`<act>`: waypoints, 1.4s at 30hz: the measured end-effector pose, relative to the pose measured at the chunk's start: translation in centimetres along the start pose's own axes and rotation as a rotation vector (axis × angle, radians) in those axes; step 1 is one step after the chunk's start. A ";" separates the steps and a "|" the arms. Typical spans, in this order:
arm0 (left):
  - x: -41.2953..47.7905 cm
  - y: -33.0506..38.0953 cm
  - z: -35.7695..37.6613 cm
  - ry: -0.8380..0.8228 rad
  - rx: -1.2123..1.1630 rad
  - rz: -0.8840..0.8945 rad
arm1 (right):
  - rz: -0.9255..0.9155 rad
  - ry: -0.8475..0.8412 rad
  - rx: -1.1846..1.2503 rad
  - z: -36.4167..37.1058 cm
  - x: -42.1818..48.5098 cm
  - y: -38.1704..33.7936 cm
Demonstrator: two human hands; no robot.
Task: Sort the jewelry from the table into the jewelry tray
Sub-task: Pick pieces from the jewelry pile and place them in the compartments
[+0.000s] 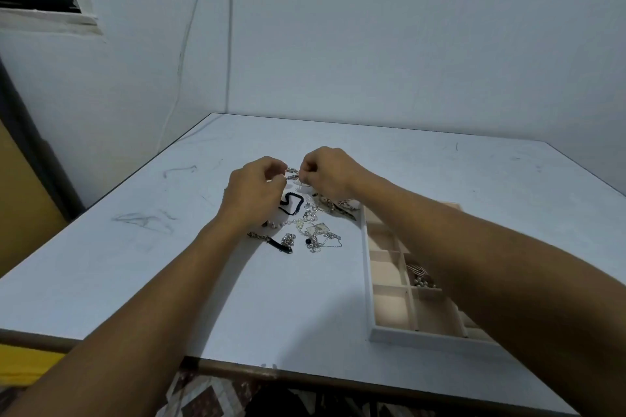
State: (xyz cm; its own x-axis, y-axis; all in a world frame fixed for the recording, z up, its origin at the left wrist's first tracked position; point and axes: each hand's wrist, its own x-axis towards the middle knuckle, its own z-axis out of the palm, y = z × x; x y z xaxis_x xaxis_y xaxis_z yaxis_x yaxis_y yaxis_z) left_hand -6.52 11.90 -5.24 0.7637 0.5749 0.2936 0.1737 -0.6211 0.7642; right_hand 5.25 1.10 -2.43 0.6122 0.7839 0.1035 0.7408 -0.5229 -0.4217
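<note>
"Jewelry first: where do we see it?"

"We see most of it in a loose tangle on the table, just on the near side of both hands: silver chains, pale beads and a small square pendant. Starting at the left, our left hand has its fingers curled and pinches one end of a short link chain."

"What lies by that hand?"

"Just nearer to us than the left wrist lies a black strap with a chain on its end. Just right of the left knuckles, a black band loops on the table."

"Does the link chain reach the other hand?"

"It does. It spans the small gap between the two hands, and our right hand pinches its other end with thumb and curled fingers. We cannot tell whether the chain hangs free of the tangle beneath."

"And the jewelry tray?"

"We find the jewelry tray to the right of the right hand and nearer to us, close beside the tangle, with our right forearm crossing over it. Its white rim frames cream compartments. In one compartment, just left of the forearm, we see small pearls and a bit of metal, partly hidden by the arm."
</note>
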 end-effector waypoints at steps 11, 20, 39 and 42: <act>-2.1 3.8 0.5 -0.124 -0.907 -0.394 | -0.074 0.037 0.238 -3.1 -4.7 -0.1; -4.7 6.2 0.5 -0.293 -1.111 -0.428 | -0.091 0.063 0.298 -4.8 -8.3 0.8; -9.2 10.4 3.0 -0.689 -0.931 -0.417 | -0.068 0.154 0.161 -6.0 -19.3 4.4; -9.6 10.8 3.2 -0.769 -0.811 -0.380 | -0.057 0.143 0.149 -6.0 -20.3 4.7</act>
State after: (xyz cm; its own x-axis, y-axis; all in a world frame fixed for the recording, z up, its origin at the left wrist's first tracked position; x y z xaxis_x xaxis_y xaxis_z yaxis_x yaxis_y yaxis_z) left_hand -10.01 -1.98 -1.64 0.9701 0.0058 -0.2426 0.2366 0.2000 0.9508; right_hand -2.05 -19.21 -1.13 0.6113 0.7499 0.2530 0.7327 -0.4154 -0.5390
